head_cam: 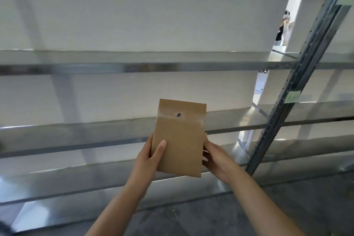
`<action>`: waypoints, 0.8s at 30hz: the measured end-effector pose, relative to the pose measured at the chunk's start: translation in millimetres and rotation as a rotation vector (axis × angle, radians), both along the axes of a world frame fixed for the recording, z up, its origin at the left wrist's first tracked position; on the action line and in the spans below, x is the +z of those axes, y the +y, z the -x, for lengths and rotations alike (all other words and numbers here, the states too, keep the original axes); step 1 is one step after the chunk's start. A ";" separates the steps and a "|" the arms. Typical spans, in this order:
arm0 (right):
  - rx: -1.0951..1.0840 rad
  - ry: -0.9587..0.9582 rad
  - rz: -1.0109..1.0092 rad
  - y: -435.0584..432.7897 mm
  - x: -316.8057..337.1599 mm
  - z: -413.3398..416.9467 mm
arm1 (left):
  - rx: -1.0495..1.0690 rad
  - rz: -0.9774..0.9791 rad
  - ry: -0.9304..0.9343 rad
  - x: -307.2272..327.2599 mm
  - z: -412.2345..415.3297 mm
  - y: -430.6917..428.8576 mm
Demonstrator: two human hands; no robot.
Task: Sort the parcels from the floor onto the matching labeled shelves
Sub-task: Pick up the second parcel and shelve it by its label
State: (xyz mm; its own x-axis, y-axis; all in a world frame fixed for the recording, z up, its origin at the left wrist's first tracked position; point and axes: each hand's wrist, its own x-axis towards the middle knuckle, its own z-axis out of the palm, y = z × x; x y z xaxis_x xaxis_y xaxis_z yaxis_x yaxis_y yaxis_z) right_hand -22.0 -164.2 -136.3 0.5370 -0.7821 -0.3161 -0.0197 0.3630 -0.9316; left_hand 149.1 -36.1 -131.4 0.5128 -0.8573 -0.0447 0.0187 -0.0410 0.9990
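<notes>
Up in front of the metal shelving [134, 67], a flat brown cardboard parcel [180, 138] is held upright, left hand [151, 159] and right hand [216, 159] each clamped on a side edge, probably to check it against the green shelf label [292, 96]

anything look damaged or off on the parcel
Yes: the flat brown cardboard parcel, held by the left hand and right hand, has a small dark hole or mark near its top, within a whitish scuffed band. Too blurred to tell which.
</notes>
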 end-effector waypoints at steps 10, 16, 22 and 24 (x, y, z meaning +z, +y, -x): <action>0.045 -0.032 0.064 41.5 15.2 -77.3 | 0.165 0.060 -0.027 -6.4 -65.3 52.1; 0.093 -0.068 0.072 62.3 18.3 -99.4 | 0.235 0.113 -0.072 1.0 -85.1 74.4; 0.149 -0.138 0.115 80.7 32.4 -112.0 | 0.255 0.191 -0.174 5.4 -90.3 87.5; 0.128 -0.140 0.136 85.3 37.3 -117.4 | 0.265 0.205 -0.182 9.4 -90.5 90.3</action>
State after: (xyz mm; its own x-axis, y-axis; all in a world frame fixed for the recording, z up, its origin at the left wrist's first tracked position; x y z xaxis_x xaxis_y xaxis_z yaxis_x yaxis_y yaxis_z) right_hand 95.5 -78.9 -99.0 0.6659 -0.7349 -0.1282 0.0754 0.2372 -0.9685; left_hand 239.6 54.1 -122.0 0.7016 -0.6758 0.2261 -0.1763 0.1428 0.9739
